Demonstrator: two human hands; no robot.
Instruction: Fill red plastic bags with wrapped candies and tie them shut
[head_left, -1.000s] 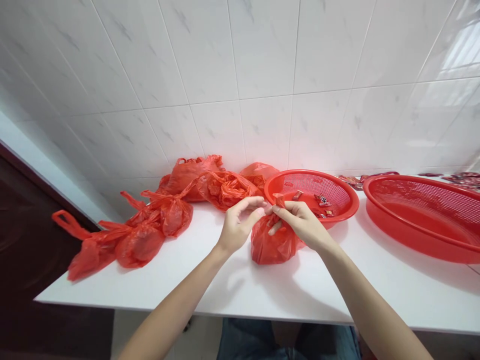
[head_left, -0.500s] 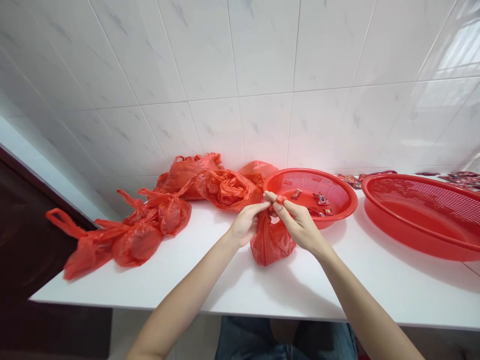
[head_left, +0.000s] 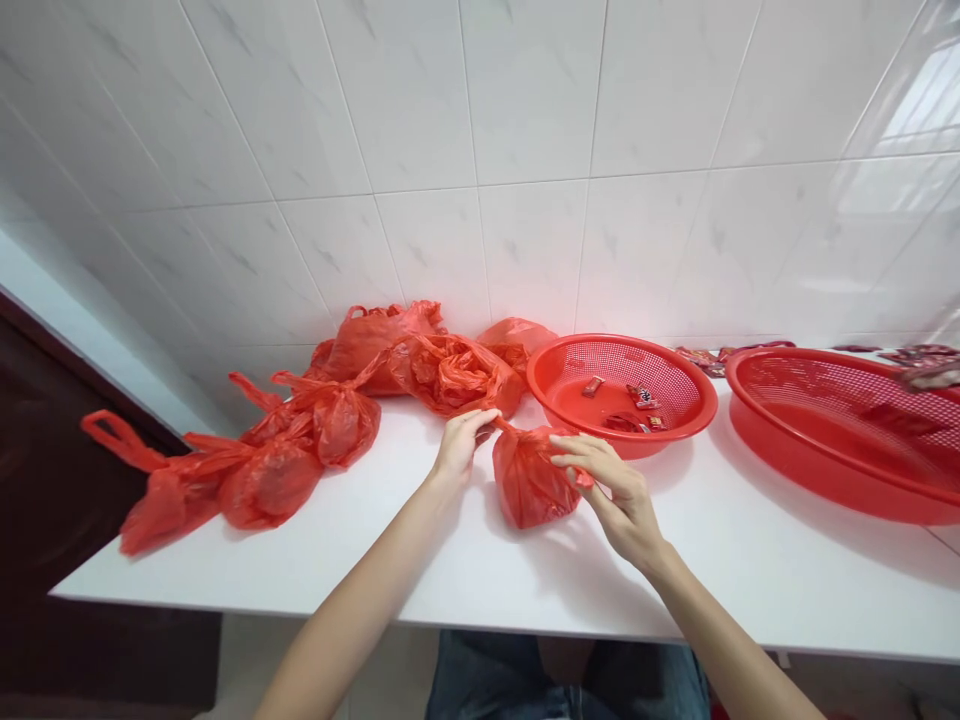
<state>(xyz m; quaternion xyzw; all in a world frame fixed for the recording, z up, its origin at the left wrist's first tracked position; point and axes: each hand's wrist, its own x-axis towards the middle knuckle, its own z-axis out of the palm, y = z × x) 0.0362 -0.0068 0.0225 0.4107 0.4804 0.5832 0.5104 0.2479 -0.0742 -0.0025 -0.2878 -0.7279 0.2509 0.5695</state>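
A filled red plastic bag (head_left: 534, 490) stands on the white table, its top drawn together. My left hand (head_left: 459, 445) pinches one of its handles and pulls it out to the left. On the other side, my right hand (head_left: 611, 490) is closed on the other handle, whose end pokes out by the thumb. Just behind the bag is a red plastic basket (head_left: 701, 425) with a few small wrapped packets (head_left: 643, 398) lying in it.
Several tied red bags (head_left: 274, 485) line the table's left side, with a loose heap of red bags (head_left: 454, 375) by the tiled wall. A bigger red basket (head_left: 810, 460) stands right; a blurred hand-like shape (head_left: 930, 376) reaches over it. Packets (head_left: 919, 357) lie behind.
My hands have moved apart from above the bag, stretching its handles to left and right and lower. A blurred hand-like shape has appeared over the right basket.
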